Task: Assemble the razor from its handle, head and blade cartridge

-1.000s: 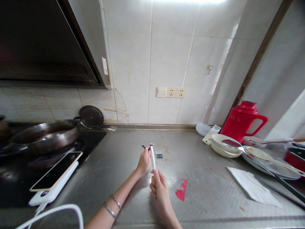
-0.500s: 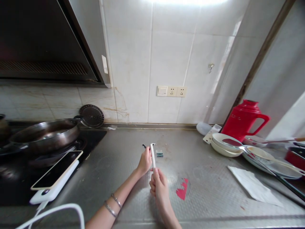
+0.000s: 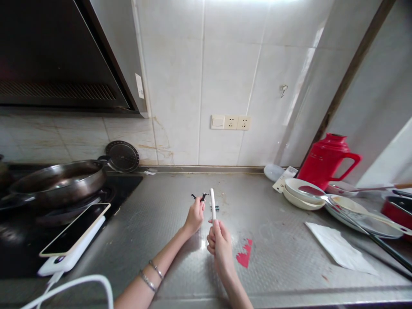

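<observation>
My left hand (image 3: 195, 216) is closed on a small black piece (image 3: 204, 197) whose dark ends stick out above the fingers; its exact kind is too small to make out. Just right of it, my right hand (image 3: 220, 238) grips the lower end of a slim white rod (image 3: 213, 204), held upright with its top free. The rod and the black piece are apart. Behind the rod, small dark-green strips (image 3: 216, 208) lie on the metal counter (image 3: 267, 240), partly hidden by it. A jagged scrap of red paper (image 3: 244, 255) lies right of my right hand.
On the left, a phone (image 3: 75, 231) rests on a white power bank by the stove, with a steel pan (image 3: 61, 182) behind. To the right stand a red thermos jug (image 3: 325, 161), stacked bowls (image 3: 304, 201) and plates with utensils. A white napkin (image 3: 341, 249) lies in front.
The white rod has moved right, away from my left hand, and the dark bit near its top now shows at my left fingers. The view has shifted slightly.
</observation>
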Demonstrator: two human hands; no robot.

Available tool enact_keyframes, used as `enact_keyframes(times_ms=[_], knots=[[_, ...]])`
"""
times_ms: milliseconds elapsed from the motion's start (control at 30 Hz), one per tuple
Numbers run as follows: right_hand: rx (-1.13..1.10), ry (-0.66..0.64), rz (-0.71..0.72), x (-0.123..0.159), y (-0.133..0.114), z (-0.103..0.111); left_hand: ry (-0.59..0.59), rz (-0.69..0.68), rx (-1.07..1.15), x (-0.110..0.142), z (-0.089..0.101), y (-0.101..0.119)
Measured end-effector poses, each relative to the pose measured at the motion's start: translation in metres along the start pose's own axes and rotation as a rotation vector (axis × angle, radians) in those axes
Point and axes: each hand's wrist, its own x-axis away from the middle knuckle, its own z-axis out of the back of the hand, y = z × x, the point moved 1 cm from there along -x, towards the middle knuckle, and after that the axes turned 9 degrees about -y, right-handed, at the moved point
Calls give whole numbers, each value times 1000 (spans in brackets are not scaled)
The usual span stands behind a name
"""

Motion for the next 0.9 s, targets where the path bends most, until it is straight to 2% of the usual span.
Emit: enact_keyframes(times_ms=[233,433,667,767,900], knots=[[36,-5,-68,9,11,1,50,75,69,-3,4,3],[-27,-59,-31,0,5,0,52,63,104,-2,4,9],[-21,-66,-83,4,11,1,80,70,105,-3,5,8],[130,-8,18,-3,3,5,101,93,158,-4,8,12],[476,26,318,-38,-35,12,128,193,314,-5,9,17]])
